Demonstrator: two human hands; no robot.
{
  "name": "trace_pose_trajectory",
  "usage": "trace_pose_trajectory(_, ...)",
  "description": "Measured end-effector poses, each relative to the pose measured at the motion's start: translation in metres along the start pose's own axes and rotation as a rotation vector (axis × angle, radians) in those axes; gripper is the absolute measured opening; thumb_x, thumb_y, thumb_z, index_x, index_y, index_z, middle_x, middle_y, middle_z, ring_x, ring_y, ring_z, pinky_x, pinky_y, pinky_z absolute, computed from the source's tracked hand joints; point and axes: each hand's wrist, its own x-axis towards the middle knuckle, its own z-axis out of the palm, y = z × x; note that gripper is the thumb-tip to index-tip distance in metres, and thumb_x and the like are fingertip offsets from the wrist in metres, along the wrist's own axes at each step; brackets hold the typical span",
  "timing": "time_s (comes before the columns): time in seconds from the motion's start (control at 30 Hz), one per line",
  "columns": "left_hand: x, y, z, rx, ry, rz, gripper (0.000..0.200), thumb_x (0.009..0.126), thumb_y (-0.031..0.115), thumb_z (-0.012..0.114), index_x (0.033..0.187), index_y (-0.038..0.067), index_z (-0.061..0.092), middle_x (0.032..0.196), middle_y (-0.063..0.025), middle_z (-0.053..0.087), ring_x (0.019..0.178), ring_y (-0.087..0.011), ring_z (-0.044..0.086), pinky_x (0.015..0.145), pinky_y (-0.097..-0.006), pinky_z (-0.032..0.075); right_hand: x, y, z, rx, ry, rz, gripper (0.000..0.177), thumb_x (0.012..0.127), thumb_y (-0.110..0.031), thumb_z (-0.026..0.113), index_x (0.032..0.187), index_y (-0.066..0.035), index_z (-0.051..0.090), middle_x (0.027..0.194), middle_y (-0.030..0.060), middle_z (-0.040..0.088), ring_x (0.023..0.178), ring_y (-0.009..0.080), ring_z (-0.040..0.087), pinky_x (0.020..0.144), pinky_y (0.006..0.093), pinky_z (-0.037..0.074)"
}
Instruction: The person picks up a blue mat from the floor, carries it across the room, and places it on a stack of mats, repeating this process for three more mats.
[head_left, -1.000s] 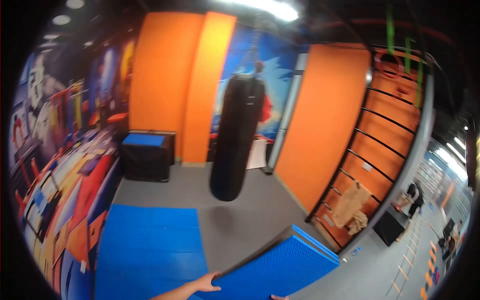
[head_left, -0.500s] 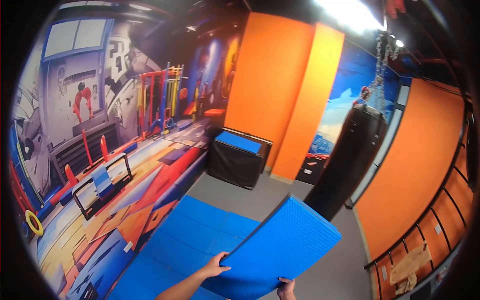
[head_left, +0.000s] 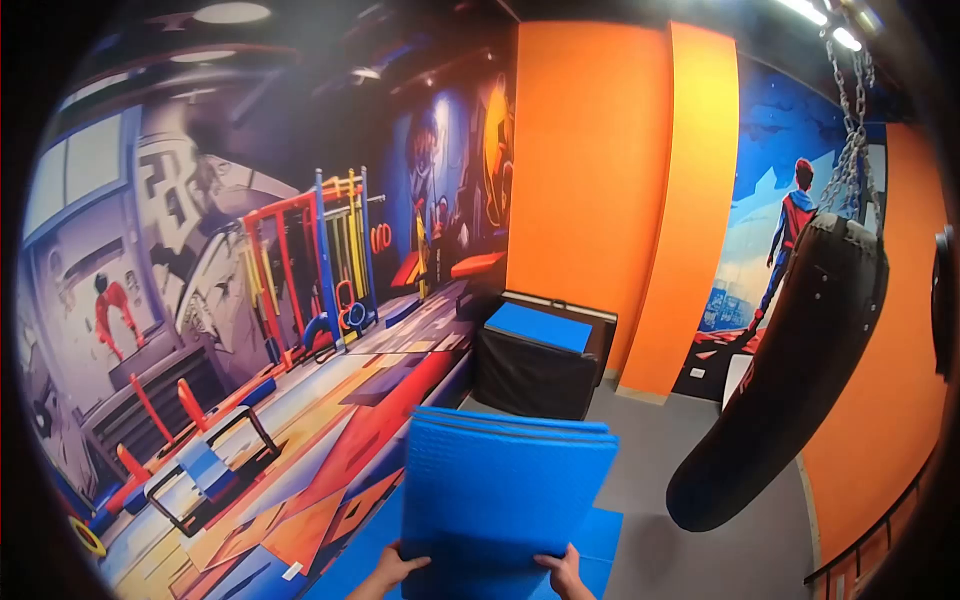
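A stack of blue foam mats (head_left: 508, 495) with a textured surface stands tilted up in front of me, several layers showing along its top edge. My left hand (head_left: 398, 568) is closed on its lower left edge, thumb over the near face. On the lower right edge my right hand (head_left: 562, 570) grips it the same way. The fingers behind the mats are hidden. Beneath and behind the stack, blue floor mats (head_left: 604, 535) lie on the grey floor.
A black box (head_left: 530, 385) with a blue mat piece (head_left: 540, 327) on top stands against the orange wall (head_left: 590, 160). To the right a black punching bag (head_left: 795, 370) hangs from chains. A painted mural (head_left: 330, 400) covers the left wall. Black bars (head_left: 870, 530) line the lower right.
The view has turned right. The stack of foam mats has swung from a slant to nearly upright and square in front of me, both hands still gripping it.
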Motion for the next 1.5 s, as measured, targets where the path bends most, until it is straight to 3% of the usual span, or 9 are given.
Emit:
trace_pose_trajectory(0.23,0.146,0.036,0.006,-0.159,0.179,0.114,0.061,0.065,-0.002,0.082,0.12,-0.002,0.056,0.113,-0.0127,0.064,0.104,-0.0236,0.062,0.093,-0.0371,0.049,0.175,-0.03,0.061,-0.087,-0.07,-0.165,0.056,0.068,0.007,0.081,0.116,0.0,0.053,0.11,0.0107,0.064,0.099,0.0192,0.062,0.09,0.035,0.051)
trace_pose_trajectory(0.37,0.267,0.04,0.031,-0.174,0.147,0.217,0.064,0.066,-0.002,0.081,0.123,-0.004,0.053,0.113,-0.0138,0.064,0.103,-0.0235,0.063,0.092,-0.0375,0.051,0.271,-0.039,0.06,-0.115,0.009,-0.138,0.053,0.068,0.012,0.078,0.113,0.0,0.053,0.11,0.0109,0.064,0.102,0.0212,0.062,0.092,0.0381,0.051)
trace_pose_trajectory(0.5,0.4,0.062,0.093,-0.189,-0.007,0.178,0.069,0.07,0.001,0.08,0.131,-0.003,0.047,0.119,-0.0129,0.061,0.11,-0.0223,0.059,0.098,-0.0375,0.047,0.363,-0.086,0.031,-0.099,0.197,-0.211,0.055,0.067,0.01,0.08,0.114,0.0,0.053,0.108,0.0098,0.064,0.098,0.0198,0.062,0.088,0.0355,0.052)
trace_pose_trajectory(0.63,0.544,0.104,0.203,-0.059,-0.373,0.189,0.056,0.087,0.016,0.072,0.133,-0.003,0.047,0.124,-0.0135,0.06,0.112,-0.0219,0.058,0.098,-0.0351,0.046,0.458,-0.157,-0.033,-0.231,0.483,-0.404,0.056,0.063,0.011,0.08,0.113,0.0,0.058,0.103,0.0088,0.066,0.093,0.0186,0.062,0.085,0.0331,0.051)
trace_pose_trajectory(0.87,0.715,0.126,0.352,0.09,-0.68,0.276,0.056,0.09,0.032,0.069,0.129,-0.003,0.05,0.118,-0.0149,0.065,0.107,-0.0226,0.063,0.094,-0.0362,0.049,0.557,-0.211,-0.131,-0.189,0.678,-0.501,0.068,0.064,0.017,0.073,0.126,0.002,0.051,0.111,0.0099,0.064,0.101,0.0204,0.062,0.089,0.0334,0.05)
trace_pose_trajectory(1.1,0.852,0.124,0.465,0.075,-0.529,0.356,0.055,0.085,0.02,0.075,0.129,-0.002,0.05,0.116,-0.014,0.065,0.106,-0.0215,0.063,0.093,-0.0362,0.05,0.737,-0.219,-0.23,-0.351,0.733,-0.606,0.083,0.059,0.014,0.078,0.134,0.001,0.044,0.121,0.0126,0.058,0.112,0.0244,0.057,0.099,0.0361,0.045)
trace_pose_trajectory(1.2,0.905,0.125,0.488,-0.04,-0.43,0.074,0.061,0.081,0.017,0.078,0.132,0.002,0.049,0.115,-0.0138,0.065,0.105,-0.0223,0.064,0.091,-0.0352,0.052,0.832,-0.252,-0.248,-0.434,0.616,-0.514,0.079,0.058,0.009,0.081,0.13,0.002,0.048,0.12,0.0125,0.057,0.111,0.0251,0.058,0.096,0.0365,0.047)
trace_pose_trajectory(1.33,0.986,0.133,0.494,0.336,-0.353,-0.025,0.067,0.08,0.028,0.077,0.134,0.002,0.047,0.118,-0.0152,0.064,0.104,-0.0262,0.065,0.09,-0.0357,0.051,0.978,-0.281,-0.241,-0.747,0.436,-0.492,0.07,0.06,0.006,0.081,0.125,0.0,0.053,0.116,0.0111,0.059,0.108,0.0239,0.059,0.094,0.0358,0.047)
trace_pose_trajectory(1.5,1.097,0.083,0.509,0.411,-0.14,-0.043,0.055,0.086,0.024,0.072,0.132,0.004,0.051,0.127,-0.0148,0.06,0.109,-0.0209,0.063,0.084,-0.036,0.054,1.161,-0.297,-0.181,-1.07,0.226,-0.488,0.069,0.065,0.0,0.079,0.128,0.0,0.053,0.117,0.0194,0.061,0.109,0.0316,0.06,0.096,0.0391,0.047)
